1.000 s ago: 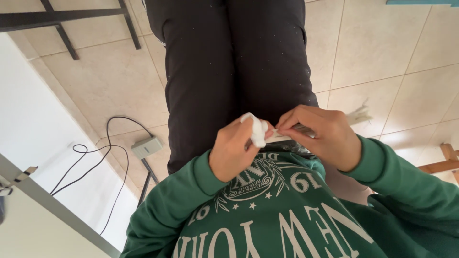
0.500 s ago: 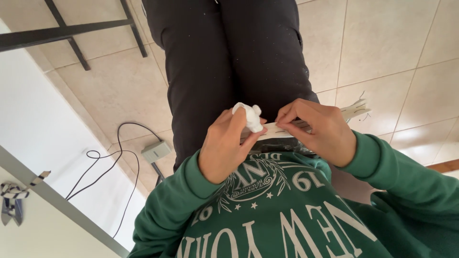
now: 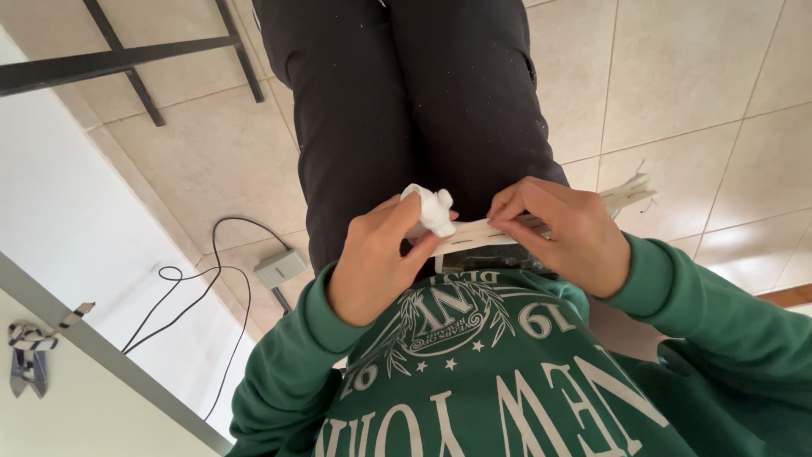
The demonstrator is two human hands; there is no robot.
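Since half a second before, the left hand (image 3: pixel 372 267) had tipped the small white plastic piece (image 3: pixel 430 209) slightly toward the right hand (image 3: pixel 562 237), its fingers (image 3: pixel 397 216) closed around it. The right fingers (image 3: pixel 512 207) pinched the flat white strip (image 3: pixel 499 230) (its frayed far end trailing over the tiled floor (image 3: pixel 677 76)). Keeping the strip taut and level at waist height, against the green sweatshirt (image 3: pixel 507 381), seemed the surest way to feed it cleanly.

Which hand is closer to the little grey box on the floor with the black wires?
Left. The left hand is just right of and above the grey box in the view; the right hand is farther off, pinching the white strip.
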